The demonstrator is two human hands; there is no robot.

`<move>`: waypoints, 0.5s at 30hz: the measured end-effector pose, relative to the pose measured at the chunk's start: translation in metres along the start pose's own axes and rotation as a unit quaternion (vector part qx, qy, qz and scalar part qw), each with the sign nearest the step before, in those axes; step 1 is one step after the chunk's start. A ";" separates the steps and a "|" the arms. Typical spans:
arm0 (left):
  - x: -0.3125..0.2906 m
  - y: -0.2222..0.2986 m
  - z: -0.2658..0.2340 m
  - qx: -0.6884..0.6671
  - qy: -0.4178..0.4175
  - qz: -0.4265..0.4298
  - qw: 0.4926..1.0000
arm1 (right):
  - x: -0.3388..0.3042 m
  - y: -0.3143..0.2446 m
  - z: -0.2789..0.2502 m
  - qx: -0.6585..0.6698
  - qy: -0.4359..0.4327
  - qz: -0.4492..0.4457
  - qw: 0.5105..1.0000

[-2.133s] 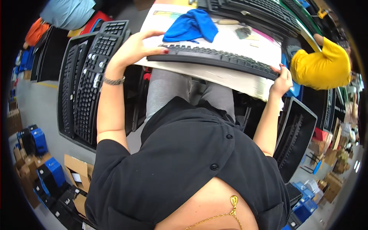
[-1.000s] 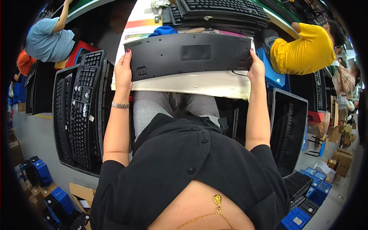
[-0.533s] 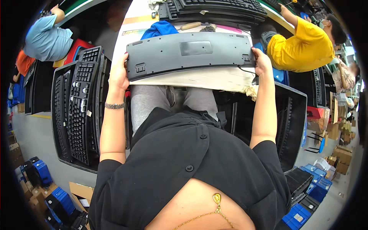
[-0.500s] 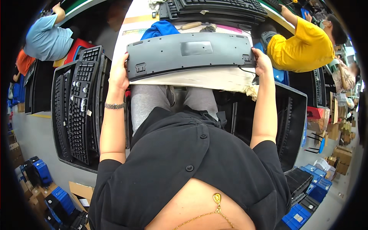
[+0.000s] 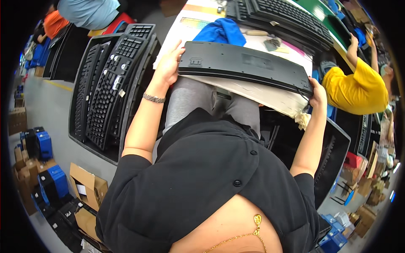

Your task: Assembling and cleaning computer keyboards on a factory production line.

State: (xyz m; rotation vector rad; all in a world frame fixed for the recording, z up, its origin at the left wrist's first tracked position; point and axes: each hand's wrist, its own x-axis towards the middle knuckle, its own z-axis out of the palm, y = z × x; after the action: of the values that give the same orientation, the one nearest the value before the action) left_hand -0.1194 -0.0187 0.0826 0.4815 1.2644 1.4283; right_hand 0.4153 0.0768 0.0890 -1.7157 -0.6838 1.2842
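A black keyboard (image 5: 236,63) is held underside up over the near edge of the white-covered table, its right end tilted lower. My left hand (image 5: 169,65) grips its left end, the thumb at the edge and a finger pointing up beside it. At the other end my right hand (image 5: 318,93) is closed round the corner, close to a short dark cable. One folding foot shows near the left end. Behind the keyboard lie a blue cloth (image 5: 221,33), a tool with a wooden handle (image 5: 256,33) and a small grey rag (image 5: 272,44).
Stacked keyboards (image 5: 282,19) stand at the table's back. To my left is a black bin (image 5: 75,135) holding several upright keyboards; another dark bin (image 5: 344,139) is to my right. A person in yellow (image 5: 356,90) works at the right, one in light blue (image 5: 88,12) at the left.
The view has turned, so the table and keyboard sit further right and slanted. The keyboard's right end has dipped and its underside faces me less squarely. Both hands still hold it.
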 end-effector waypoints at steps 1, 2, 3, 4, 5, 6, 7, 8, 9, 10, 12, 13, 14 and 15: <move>-0.001 0.000 0.000 0.005 -0.013 0.015 1.000 | 0.000 0.000 -0.002 -0.012 -0.005 0.000 1.000; -0.002 0.001 -0.002 0.009 -0.026 0.031 0.999 | 0.000 0.002 -0.003 -0.024 -0.008 -0.002 1.000; -0.003 0.002 -0.007 0.009 -0.022 0.032 0.999 | -0.006 0.003 -0.001 -0.025 -0.012 -0.001 1.000; -0.006 0.001 -0.013 0.013 -0.034 0.021 0.999 | -0.012 0.004 0.002 -0.051 -0.010 -0.002 0.999; -0.005 0.003 -0.016 0.016 -0.050 0.017 0.998 | -0.019 -0.003 0.007 -0.074 -0.007 -0.010 0.997; -0.004 0.005 -0.020 0.019 -0.067 0.014 0.997 | -0.027 -0.011 0.012 -0.095 -0.004 -0.020 0.995; -0.004 0.006 -0.024 0.022 -0.085 0.013 0.996 | -0.035 -0.017 0.015 -0.116 0.000 -0.032 0.993; 0.001 0.005 -0.034 0.046 -0.094 -0.007 0.995 | -0.040 -0.028 0.017 -0.103 0.000 -0.055 0.993; 0.002 0.002 -0.042 0.070 -0.102 -0.028 0.992 | -0.046 -0.031 0.017 -0.100 -0.011 -0.043 0.994; -0.008 0.009 -0.033 0.071 -0.112 -0.009 0.991 | -0.052 -0.027 0.013 -0.097 -0.022 -0.027 0.995; -0.025 0.023 -0.013 0.048 -0.059 -0.074 0.994 | -0.053 -0.026 0.014 -0.095 -0.046 0.008 0.994; -0.022 0.028 -0.012 0.049 -0.064 -0.064 0.995 | -0.049 -0.030 0.015 -0.088 -0.046 -0.001 0.995; -0.017 0.030 -0.014 0.043 -0.077 -0.079 0.993 | -0.043 -0.035 0.015 -0.086 -0.053 -0.003 0.995; -0.014 0.028 -0.018 0.038 -0.088 -0.101 0.990 | -0.039 -0.036 0.012 -0.087 -0.059 0.002 0.994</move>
State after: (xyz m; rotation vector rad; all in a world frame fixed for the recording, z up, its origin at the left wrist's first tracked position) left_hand -0.1427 -0.0335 0.1057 0.5040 1.1922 1.1465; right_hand 0.3934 0.0656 0.1375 -1.7907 -0.8845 1.3710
